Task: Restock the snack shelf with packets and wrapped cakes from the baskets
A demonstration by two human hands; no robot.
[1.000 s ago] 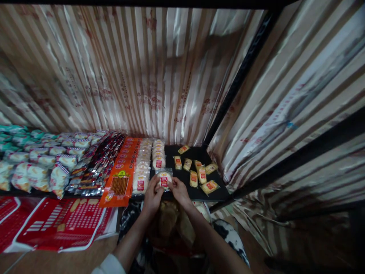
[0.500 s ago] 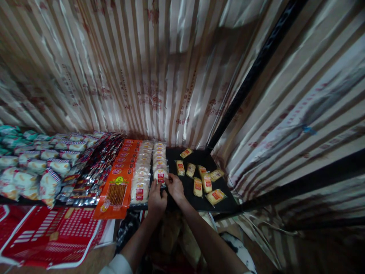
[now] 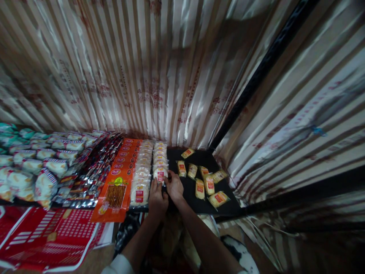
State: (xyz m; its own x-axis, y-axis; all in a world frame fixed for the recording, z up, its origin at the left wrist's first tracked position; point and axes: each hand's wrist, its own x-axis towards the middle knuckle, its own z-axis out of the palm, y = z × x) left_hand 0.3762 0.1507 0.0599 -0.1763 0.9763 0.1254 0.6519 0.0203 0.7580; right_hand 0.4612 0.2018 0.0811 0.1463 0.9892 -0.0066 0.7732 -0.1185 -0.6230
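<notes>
On a black shelf [image 3: 186, 201], a row of clear-wrapped white round packs with red labels [image 3: 160, 173] runs away from me. My left hand [image 3: 158, 198] touches the near edge of the front pack from below, fingers together. My right hand [image 3: 174, 187] pinches that same pack at its right corner. Just left is a second row of similar packs [image 3: 139, 195], beside orange snack bags [image 3: 115, 194]. Several small yellow wrapped cakes [image 3: 209, 183] lie scattered right of my right hand.
Silvery-red packets [image 3: 88, 179] and white bags [image 3: 47, 186] fill the shelf's left. A red basket [image 3: 48, 236] is below it. Striped sheeting [image 3: 159, 76] hangs behind, with a black pole [image 3: 251, 83] slanting down to the shelf's right part.
The view has shifted slightly. Both hands remain at the front pack of the row, with little visible movement.
</notes>
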